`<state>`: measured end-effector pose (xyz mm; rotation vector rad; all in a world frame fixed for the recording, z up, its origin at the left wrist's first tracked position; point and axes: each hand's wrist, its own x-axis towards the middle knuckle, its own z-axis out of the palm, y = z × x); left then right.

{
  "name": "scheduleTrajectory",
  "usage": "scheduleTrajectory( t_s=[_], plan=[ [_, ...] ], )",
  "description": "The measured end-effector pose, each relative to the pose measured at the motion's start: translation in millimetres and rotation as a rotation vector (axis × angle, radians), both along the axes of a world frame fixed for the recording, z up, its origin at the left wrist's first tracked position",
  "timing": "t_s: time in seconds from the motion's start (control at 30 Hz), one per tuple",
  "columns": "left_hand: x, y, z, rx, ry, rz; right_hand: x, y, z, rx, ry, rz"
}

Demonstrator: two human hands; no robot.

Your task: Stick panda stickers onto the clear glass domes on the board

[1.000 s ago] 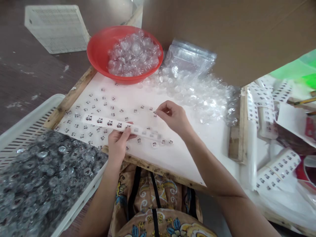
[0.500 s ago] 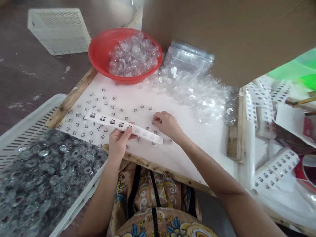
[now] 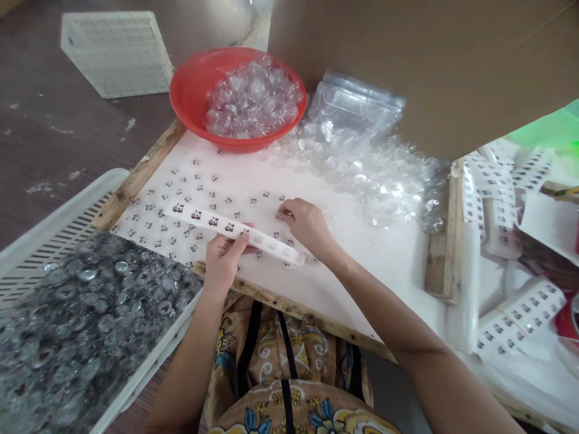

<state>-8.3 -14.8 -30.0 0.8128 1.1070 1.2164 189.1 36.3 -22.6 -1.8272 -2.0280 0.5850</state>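
My left hand [image 3: 226,256] grips a white strip of panda stickers [image 3: 205,218] between thumb and fingers, tilted over the board. Panda prints show on the strip's left part; its right end looks bare and see-through. My right hand [image 3: 304,220] is closed in a pinch just above the white board [image 3: 362,271], right of the strip. At its fingertips is a small dark panda sticker [image 3: 277,215], partly hidden by the fingers. Many small clear pieces with panda prints [image 3: 158,229] lie spread over the left of the board.
A red basin [image 3: 190,90] of clear plastic domes stands at the back. Loose clear domes [image 3: 362,169] and a plastic bag [image 3: 355,105] lie behind my right hand. At left is a filled white crate [image 3: 108,181]. Wooden rails [image 3: 136,175] edge the board; rolled sticker sheets [image 3: 520,316] lie right.
The view has shifted slightly, so the board and basin appear further right. My right fingertips have moved a little left over the board. The left hand still holds the strip.
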Motion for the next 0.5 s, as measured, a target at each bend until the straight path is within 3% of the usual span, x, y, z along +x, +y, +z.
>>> scheduleTrajectory(
  t_s=[0.13,0.27,0.4,0.5],
  plan=[
    [-0.4,0.6,2.3,-0.018,0.008,-0.04,0.3,1.3,-0.4,0.042,-0.013,-0.006],
    [0.5,1.7,1.9,-0.037,0.013,-0.038,-9.5,-8.8,15.2,0.12,0.145,-0.008],
    [1.4,1.9,-0.8,-0.026,0.03,-0.057,-30.6,-22.5,34.5,0.011,0.46,0.17],
    [1.5,1.1,-3.6,-0.011,0.007,-0.015,-42.5,-29.5,36.6,0.017,0.53,0.209]
  ],
)
